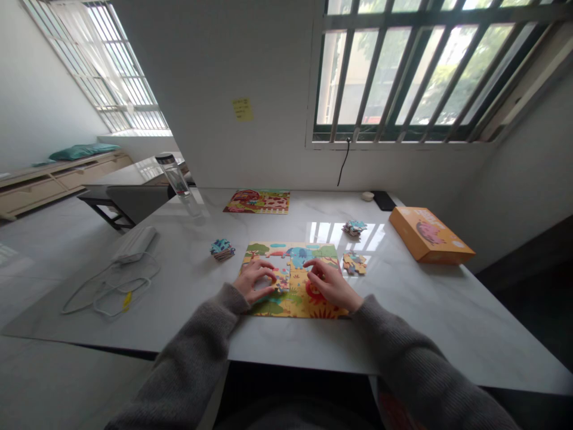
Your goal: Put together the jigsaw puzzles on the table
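A colourful animal jigsaw puzzle (290, 307) lies flat on the table in front of me, mostly joined. It shows trees, a blue elephant and a red-maned animal. Pale table shows through a gap in its left middle, beside a few joined pieces (283, 282). Over the left part rests my left hand (253, 279), thumb and fingers apart around the gap, with nothing seen in it. My right hand (330, 285) lies over the right part, index finger stretched out, the other fingers bent and partly hidden. A loose cluster of yellowish puzzle pieces (355, 263) sits just right of the puzzle.
Stacks of puzzle pieces stand left (222, 249) and back right (354, 227). Behind is another farm puzzle (257, 202). An orange box (430, 235), a black phone-like object (383, 200), a glass bottle (173, 174) and a white power strip (133, 243) with cable are on the table.
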A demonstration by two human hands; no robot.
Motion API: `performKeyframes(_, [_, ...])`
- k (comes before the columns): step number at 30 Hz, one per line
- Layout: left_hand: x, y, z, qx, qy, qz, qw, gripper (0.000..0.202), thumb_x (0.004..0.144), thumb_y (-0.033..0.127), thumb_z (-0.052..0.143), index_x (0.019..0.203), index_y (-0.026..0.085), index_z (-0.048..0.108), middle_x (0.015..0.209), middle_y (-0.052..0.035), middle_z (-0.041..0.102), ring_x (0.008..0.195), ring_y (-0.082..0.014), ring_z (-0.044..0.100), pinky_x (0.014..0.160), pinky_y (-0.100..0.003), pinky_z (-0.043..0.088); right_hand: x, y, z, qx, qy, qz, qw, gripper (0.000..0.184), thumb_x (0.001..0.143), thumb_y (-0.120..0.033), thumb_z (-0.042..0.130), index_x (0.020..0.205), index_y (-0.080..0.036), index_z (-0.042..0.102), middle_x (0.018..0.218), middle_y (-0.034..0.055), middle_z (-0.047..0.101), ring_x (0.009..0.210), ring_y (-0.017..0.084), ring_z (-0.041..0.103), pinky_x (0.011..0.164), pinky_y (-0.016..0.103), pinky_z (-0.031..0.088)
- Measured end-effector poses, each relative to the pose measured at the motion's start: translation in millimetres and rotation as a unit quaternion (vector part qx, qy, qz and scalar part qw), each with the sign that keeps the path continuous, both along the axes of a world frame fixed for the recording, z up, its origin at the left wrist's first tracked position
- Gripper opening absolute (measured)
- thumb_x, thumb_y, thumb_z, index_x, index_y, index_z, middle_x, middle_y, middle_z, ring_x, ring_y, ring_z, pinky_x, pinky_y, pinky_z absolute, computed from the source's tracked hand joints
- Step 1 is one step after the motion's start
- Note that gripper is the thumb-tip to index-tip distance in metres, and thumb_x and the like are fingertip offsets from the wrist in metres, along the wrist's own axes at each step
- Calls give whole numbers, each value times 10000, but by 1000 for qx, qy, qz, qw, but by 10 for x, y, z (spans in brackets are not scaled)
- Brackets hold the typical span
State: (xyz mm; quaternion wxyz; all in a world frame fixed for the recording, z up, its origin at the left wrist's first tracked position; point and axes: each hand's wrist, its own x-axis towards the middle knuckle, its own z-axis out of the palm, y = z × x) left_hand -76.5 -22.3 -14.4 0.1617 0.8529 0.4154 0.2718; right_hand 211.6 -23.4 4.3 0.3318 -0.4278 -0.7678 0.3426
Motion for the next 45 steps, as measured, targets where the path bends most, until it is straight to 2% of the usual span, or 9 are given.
performKeyframes(3, [9,5,-16,-3,24,1,1000,158,836,324,695,965,236,717,1214,-77,617,1155,-285,526,1071,-481,343,5,3,-25,13,-28,11,999,209,951,-253,466,1104,-198,598,738,-17,576,670,150,542,658,282,423])
performKeyframes(8, [29,-6,-38,3,51,2,999,178,825,313,699,990,254,728,1183,-62,624,1132,-281,533,1067,-466,346,13,-11,-41,94,-99,47,990,178,910,-151,528,1044,-206,632,851,33,646,845,193,590,817,338,452])
performKeyframes(11, [36,-7,-47,2,59,4,998,192,819,306,707,1005,265,733,1182,-56,624,1132,-286,536,1060,-475,338,14,-22,-28,116,-113,61,985,186,902,-118,539,1037,-202,636,896,49,657,872,199,588,831,342,454])
performKeyframes(16, [36,-3,-64,10,66,4,998,283,842,309,693,1122,328,729,1201,-42,619,1133,-276,524,1062,-469,328,13,-21,-27,129,-126,66,981,173,913,-117,536,1027,-199,638,898,50,648,869,198,579,817,336,450])
performKeyframes(21, [42,-9,-70,16,76,5,997,278,864,320,677,1133,361,728,1218,-35,616,1142,-278,518,1044,-469,330,12,-20,-34,133,-134,68,980,167,920,-125,539,1031,-198,640,892,48,645,868,198,571,812,333,443])
performKeyframes(28, [56,-29,-70,27,84,8,996,267,875,298,642,1121,352,730,1216,-38,621,1133,-268,529,1046,-476,330,17,-14,-52,139,-139,70,978,164,930,-131,530,1031,-200,640,888,46,638,864,197,565,810,332,441])
performKeyframes(32, [76,-42,-81,36,89,8,995,254,900,288,595,1108,330,734,1278,-36,610,1155,-262,526,1051,-462,347,10,-17,-52,141,-153,69,976,164,938,-135,527,1037,-199,640,893,47,636,877,200,566,817,331,441])
performKeyframes(38, [112,-21,-132,37,105,-27,993,291,895,368,629,1173,345,711,1347,-39,600,1193,-267,516,1063,-457,363,-13,-61,-14,169,-206,82,960,160,949,-144,518,1032,-199,643,973,73,651,949,223,548,876,368,435])
performKeyframes(45, [173,-10,-163,35,102,-8,994,240,889,354,635,1105,318,732,1343,-48,607,1201,-273,517,1062,-470,368,-19,-79,1,170,-228,86,955,163,953,-157,519,1037,-209,648,973,73,642,958,223,534,874,372,435])
